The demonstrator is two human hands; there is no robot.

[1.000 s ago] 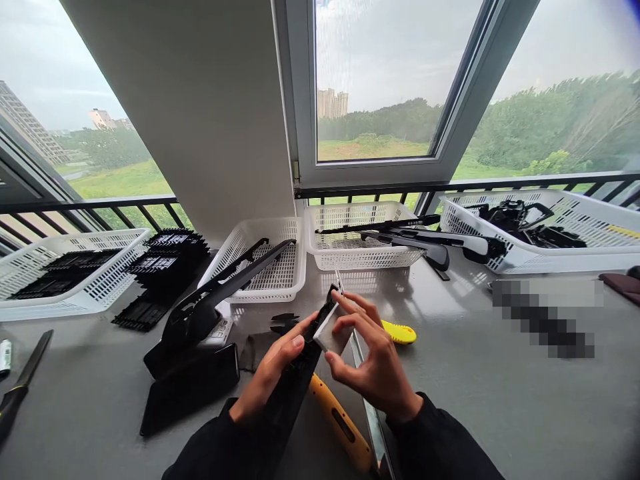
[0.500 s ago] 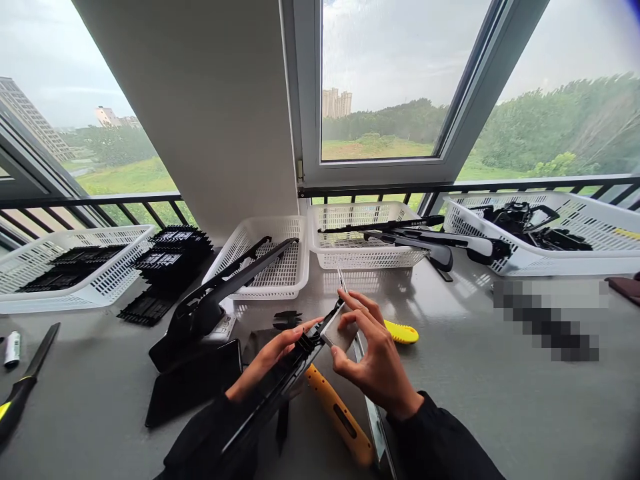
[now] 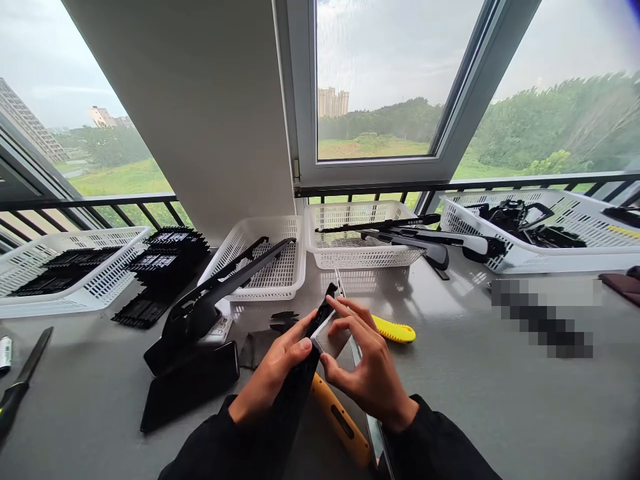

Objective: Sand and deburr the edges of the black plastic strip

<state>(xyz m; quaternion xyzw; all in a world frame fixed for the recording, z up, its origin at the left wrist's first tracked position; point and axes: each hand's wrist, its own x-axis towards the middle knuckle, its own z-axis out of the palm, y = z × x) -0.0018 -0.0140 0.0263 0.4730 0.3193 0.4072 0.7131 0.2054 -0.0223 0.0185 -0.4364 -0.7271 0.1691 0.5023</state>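
My left hand (image 3: 280, 367) is closed around a long black plastic trim part (image 3: 295, 407), its thumb on top near the far end. The part slants up and away from me, and its near end runs down between my sleeves. In my right hand (image 3: 367, 360) a small light-grey rectangular block (image 3: 331, 337) is pinched between thumb and fingers, against the part's upper right side. I cannot tell what the block is made of. Below my hands lies an orange-yellow tool handle (image 3: 341, 420), with a long metal strip (image 3: 374, 430) beside it. A yellow handle (image 3: 395, 330) shows behind my right hand.
A black phone (image 3: 193, 387) and a larger curved black part (image 3: 195, 317) lie on the left. White baskets (image 3: 270, 293) with black parts line the window side, near stacked black ribbed pieces (image 3: 165, 260). A black-handled blade (image 3: 33, 363) is at far left.
The black trim part has turned to a steeper angle. My left hand has shifted its grip, its thumb now over the top near the block. My right hand still holds the block.
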